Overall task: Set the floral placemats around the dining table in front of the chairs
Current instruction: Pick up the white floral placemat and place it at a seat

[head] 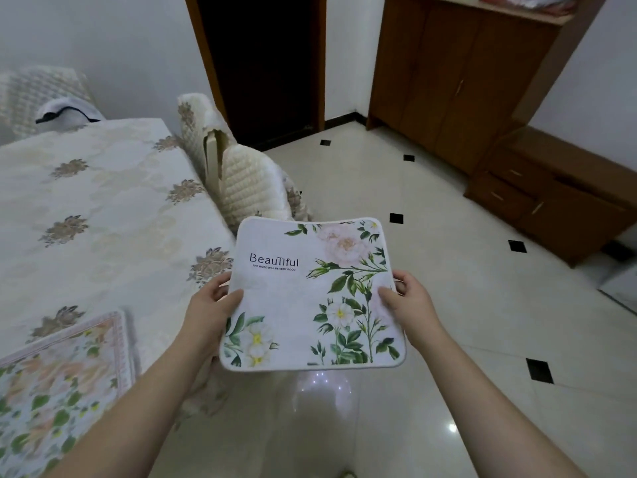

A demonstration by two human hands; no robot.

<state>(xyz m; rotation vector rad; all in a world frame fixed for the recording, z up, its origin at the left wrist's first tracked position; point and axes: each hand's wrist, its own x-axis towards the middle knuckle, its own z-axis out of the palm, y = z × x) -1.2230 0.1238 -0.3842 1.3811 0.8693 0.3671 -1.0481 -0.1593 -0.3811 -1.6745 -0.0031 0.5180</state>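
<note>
A white floral placemat (pixel 303 298) printed with "Beautiful" and green-stemmed flowers is held flat in the air, just off the table's right edge. My left hand (pixel 210 305) grips its left edge and my right hand (pixel 410 301) grips its right edge. Another floral placemat (pixel 58 384) with a pink border lies on the dining table (pixel 103 208) at the near left corner. The table wears a cream cloth with brown flower motifs. Two chairs (pixel 248 188) with quilted cream covers stand along the table's right side, just beyond the held mat.
A third covered chair (pixel 38 94) stands at the table's far end with a white item (pixel 69 113) on it. A dark doorway (pixel 265 63) is straight ahead. Brown wooden cabinets (pixel 482 81) and a low drawer unit (pixel 551 194) line the right wall. Glossy tiled floor (pixel 448 305) spreads right.
</note>
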